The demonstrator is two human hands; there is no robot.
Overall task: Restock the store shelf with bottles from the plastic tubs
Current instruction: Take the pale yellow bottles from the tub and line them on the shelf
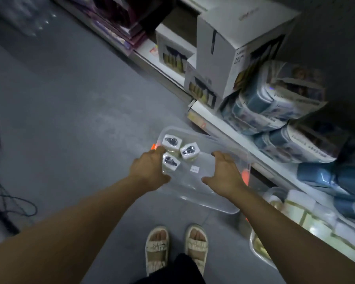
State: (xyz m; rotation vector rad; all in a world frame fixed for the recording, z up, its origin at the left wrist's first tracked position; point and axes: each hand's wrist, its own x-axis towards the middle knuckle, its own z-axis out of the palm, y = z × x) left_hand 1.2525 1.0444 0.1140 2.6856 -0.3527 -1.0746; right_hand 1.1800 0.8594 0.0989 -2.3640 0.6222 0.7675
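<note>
three bottles [179, 153] sit in a clear tub [213, 203] by the shelf [230, 132]; left hand [150, 171] grips its rim, right hand [223, 175] hovers spread.

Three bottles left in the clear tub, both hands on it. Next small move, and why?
Probably lift the nearest bottle out with the left hand, which already touches it. The right hand rests open on the tub, steadying it beside the shelf.

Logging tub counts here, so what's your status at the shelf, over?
Left hand grips the nearest bottle, right hand open over the clear tub. Three bottles left in it. Nothing blocking.
</note>
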